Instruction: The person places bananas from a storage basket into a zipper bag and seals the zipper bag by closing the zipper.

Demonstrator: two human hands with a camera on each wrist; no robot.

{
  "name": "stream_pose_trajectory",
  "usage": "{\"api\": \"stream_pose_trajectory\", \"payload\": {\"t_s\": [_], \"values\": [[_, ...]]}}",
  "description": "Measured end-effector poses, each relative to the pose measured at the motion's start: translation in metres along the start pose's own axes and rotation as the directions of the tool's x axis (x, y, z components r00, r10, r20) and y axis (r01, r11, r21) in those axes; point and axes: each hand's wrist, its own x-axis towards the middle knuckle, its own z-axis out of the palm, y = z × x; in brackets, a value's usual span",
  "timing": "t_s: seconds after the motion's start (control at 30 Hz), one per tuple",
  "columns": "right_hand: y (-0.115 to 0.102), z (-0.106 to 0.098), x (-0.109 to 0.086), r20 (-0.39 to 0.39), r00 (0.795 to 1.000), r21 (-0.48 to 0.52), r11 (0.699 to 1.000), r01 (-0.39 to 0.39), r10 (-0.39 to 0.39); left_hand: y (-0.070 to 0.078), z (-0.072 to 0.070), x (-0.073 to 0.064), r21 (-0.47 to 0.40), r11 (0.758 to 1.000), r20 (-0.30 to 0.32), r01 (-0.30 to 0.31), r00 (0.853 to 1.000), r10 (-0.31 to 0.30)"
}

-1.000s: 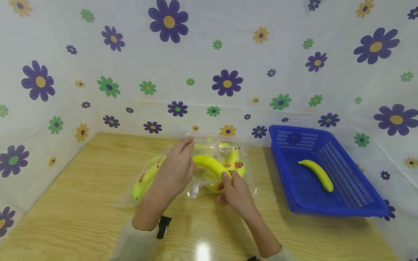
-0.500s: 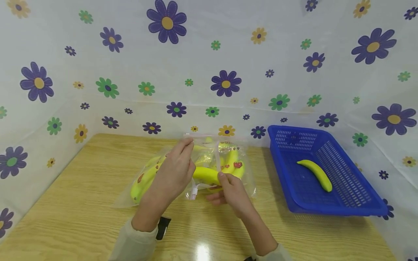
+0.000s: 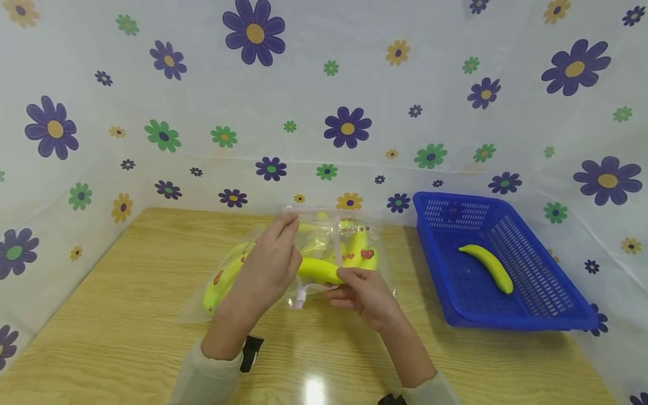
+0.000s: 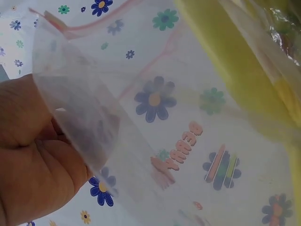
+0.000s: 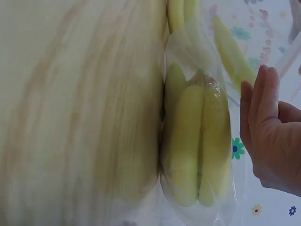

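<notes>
A clear zip bag [image 4: 183, 127] with red print and several yellow bananas in it lies on the table. My left hand [image 3: 268, 261] grips the edge of its mouth; in the left wrist view the left hand [image 4: 42, 155] is partly behind the film. At the bag's opening, my right hand [image 3: 367, 295] pinches the right end of one banana [image 3: 319, 271] between thumb and fingers. That banana's left end is hidden behind my left hand. In the right wrist view, more bananas [image 5: 186, 146] show through the plastic, left of the right hand [image 5: 270, 129].
To the right stands a blue plastic basket [image 3: 445, 281] with a single banana [image 3: 488, 267] lying inside. The bag's white zip slider [image 3: 301, 297] hangs near the front. A flower-patterned white sheet [image 3: 304, 84] walls the wooden table [image 3: 126, 304] at the back and sides.
The pinched banana has gone down and to the left, from above the bag to its opening, with my right hand. My left hand has stayed at the bag's edge.
</notes>
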Motion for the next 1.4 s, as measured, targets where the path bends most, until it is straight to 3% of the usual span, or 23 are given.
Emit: {"api": "stream_pose_trajectory", "payload": {"t_s": [0.27,0.37,0.7,1.0,1.4], "values": [[0.002,0.002,0.006,-0.133,0.988,-0.102,0.993,0.067,-0.08,0.005,0.0,0.001,-0.029,1.0,0.025,-0.001,1.0,0.002],[0.0,0.003,0.006,-0.149,0.984,-0.119,0.99,0.077,-0.094,0.005,0.0,0.001,-0.027,0.999,0.021,-0.02,1.0,0.021],[-0.009,0.005,0.002,-0.123,0.984,-0.169,0.98,0.107,-0.129,0.002,0.002,0.002,0.0,0.999,0.012,-0.048,0.999,0.048],[-0.008,0.003,0.002,-0.103,0.988,-0.196,0.976,0.095,-0.117,-0.001,0.003,0.0,-0.004,1.0,0.036,-0.011,0.999,0.011],[-0.014,-0.016,-0.02,0.019,0.998,-0.324,0.944,0.063,-0.06,-0.003,0.002,0.0,-0.025,0.999,0.007,-0.038,0.999,0.038]]}}
